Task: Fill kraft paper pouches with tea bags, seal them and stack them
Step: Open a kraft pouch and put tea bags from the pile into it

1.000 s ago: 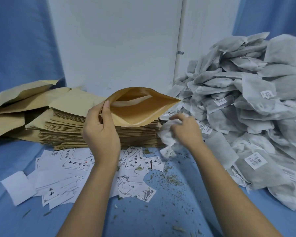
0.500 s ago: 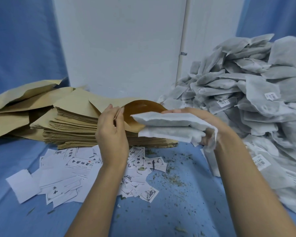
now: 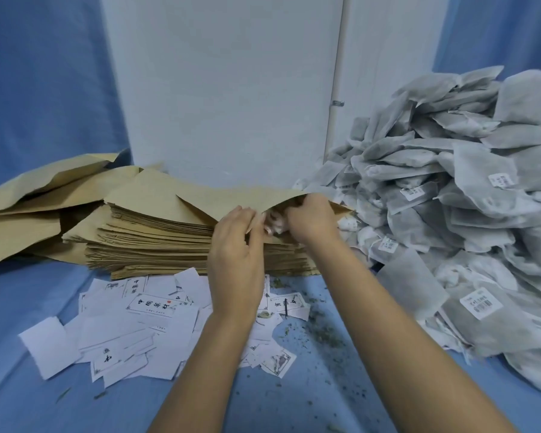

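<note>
Printed labels (image 3: 144, 310) lie in front of the pouch stack (image 3: 156, 242). Over that stack, the left hand (image 3: 236, 245) pinches the near lip of 1 open kraft pouch (image 3: 231, 198) while the right hand (image 3: 313, 220), fingers curled round the tea bags (image 3: 274, 225), pushes them into its mouth. Risk: a bag corner snagging the lip could tear the paper or spill tea; the tea bag pile (image 3: 450, 198) lies right of the stack.

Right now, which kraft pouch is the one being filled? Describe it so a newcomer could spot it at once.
Start at the tall stack of flat kraft pouches left of the grey tea bag heap. Just above its right end, one pouch is held between the left hand and right hand. Unlike the flat ones beneath, its mouth is open, with white tea bags in it.
</note>
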`<move>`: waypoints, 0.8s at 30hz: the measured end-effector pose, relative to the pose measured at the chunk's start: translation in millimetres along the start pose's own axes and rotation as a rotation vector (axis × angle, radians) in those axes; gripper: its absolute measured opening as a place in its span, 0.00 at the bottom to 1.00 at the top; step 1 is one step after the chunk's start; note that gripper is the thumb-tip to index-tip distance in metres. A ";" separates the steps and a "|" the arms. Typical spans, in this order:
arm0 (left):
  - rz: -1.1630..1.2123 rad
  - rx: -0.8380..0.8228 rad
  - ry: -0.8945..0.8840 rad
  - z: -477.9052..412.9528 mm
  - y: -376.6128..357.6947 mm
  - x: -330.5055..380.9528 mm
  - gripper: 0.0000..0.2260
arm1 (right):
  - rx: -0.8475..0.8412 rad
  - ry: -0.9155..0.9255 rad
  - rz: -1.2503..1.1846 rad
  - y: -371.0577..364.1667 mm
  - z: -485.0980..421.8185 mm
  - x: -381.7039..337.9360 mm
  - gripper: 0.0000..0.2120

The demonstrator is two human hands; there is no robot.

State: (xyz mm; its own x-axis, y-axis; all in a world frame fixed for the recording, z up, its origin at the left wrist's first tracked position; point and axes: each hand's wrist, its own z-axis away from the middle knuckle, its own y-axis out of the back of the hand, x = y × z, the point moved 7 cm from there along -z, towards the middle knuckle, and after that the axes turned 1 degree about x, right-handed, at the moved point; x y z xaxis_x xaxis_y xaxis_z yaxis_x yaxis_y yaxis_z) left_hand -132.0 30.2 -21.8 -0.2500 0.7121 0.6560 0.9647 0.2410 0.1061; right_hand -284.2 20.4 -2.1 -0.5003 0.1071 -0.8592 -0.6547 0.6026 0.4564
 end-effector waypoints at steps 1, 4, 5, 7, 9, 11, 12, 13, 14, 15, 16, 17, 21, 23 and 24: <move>0.002 -0.005 0.014 1.2 -1.9 0.1 0.12 | 0.022 0.022 0.079 -8.2 -2.2 -6.8 0.08; 0.012 -0.012 0.056 1.7 -2.8 -4.2 0.13 | -0.069 0.062 0.130 -35.3 -6.4 -19.8 0.15; 0.011 -0.011 0.066 0.3 -2.0 -6.6 0.13 | -0.145 0.063 0.146 -42.8 -4.6 -21.2 0.15; 0.012 -0.013 0.078 -4.1 0.1 -11.8 0.12 | -0.193 0.124 0.230 -45.3 -0.8 -18.8 0.12; 0.026 -0.021 0.092 -6.3 1.4 -15.5 0.12 | -0.103 0.160 0.276 -32.2 5.2 -15.9 0.12; 0.011 -0.029 0.090 -4.9 0.9 -16.1 0.12 | 0.028 0.224 0.330 -21.3 9.5 -14.8 0.12; -0.010 -0.026 0.085 -3.6 0.9 -15.6 0.13 | 0.041 0.260 0.348 -21.6 9.8 -14.2 0.12; -0.023 -0.016 0.085 -2.5 1.4 -14.9 0.13 | 0.007 0.288 0.342 -24.8 9.1 -15.5 0.12; -0.022 -0.001 0.088 -1.5 2.7 -13.9 0.13 | -0.064 0.319 0.331 -30.0 9.2 -19.2 0.12; -0.016 0.018 0.091 -1.2 4.1 -12.7 0.13 | -0.149 0.358 0.336 -36.0 7.7 -22.9 0.11; -0.021 0.039 0.088 -1.1 6.2 -11.7 0.12 | -0.267 0.401 0.368 -43.8 7.4 -26.8 0.10; -0.038 0.060 0.081 -0.9 8.2 -10.2 0.12 | -0.384 0.420 0.385 -51.4 8.5 -29.8 0.12; -0.094 0.061 0.101 -2.7 9.3 -11.0 0.12 | -0.441 0.441 0.333 -59.2 8.9 -30.5 0.15; -0.128 0.017 0.138 -5.7 5.7 -17.2 0.13 | -0.234 0.464 0.186 -45.3 4.5 -22.9 0.11; -0.133 -0.011 0.159 -7.7 3.1 -21.5 0.13 | -0.081 0.483 0.158 -34.3 4.8 -17.5 0.10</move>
State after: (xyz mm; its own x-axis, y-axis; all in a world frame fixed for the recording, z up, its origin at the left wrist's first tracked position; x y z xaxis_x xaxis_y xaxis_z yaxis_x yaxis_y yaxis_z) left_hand -122.9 10.6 -29.7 -0.3598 0.5611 0.7455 0.9252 0.3178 0.2073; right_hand -250.3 1.6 -3.8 -0.7887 -0.1969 -0.5824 -0.5822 0.5435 0.6046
